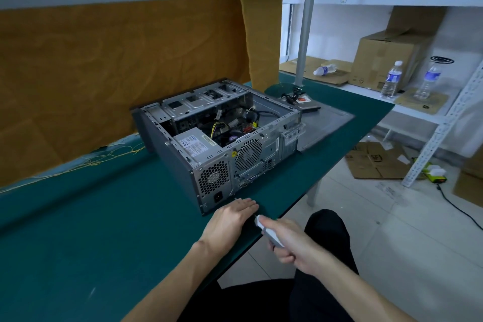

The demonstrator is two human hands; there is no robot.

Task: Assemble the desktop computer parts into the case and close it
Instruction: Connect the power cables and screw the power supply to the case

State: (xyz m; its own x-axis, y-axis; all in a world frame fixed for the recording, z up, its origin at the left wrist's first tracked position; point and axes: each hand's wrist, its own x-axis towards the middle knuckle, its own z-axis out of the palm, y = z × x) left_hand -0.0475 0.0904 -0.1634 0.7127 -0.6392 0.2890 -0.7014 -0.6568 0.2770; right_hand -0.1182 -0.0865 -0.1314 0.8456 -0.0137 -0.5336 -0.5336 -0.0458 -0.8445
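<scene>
Grey plastic fills my right hand (295,246): my fingers are curled tight round the handle of a screwdriver (269,233), its tip aimed far and left. My left hand (230,217) lies flat on the green mat (91,217), fingers straight and together, holding nothing, just near of the computer case (217,136). The case lies on its side with its top open, power supply (194,145) and cables showing inside. To its right the loose side panel (324,125) lies flat, with a hard drive (305,103) at its far edge.
</scene>
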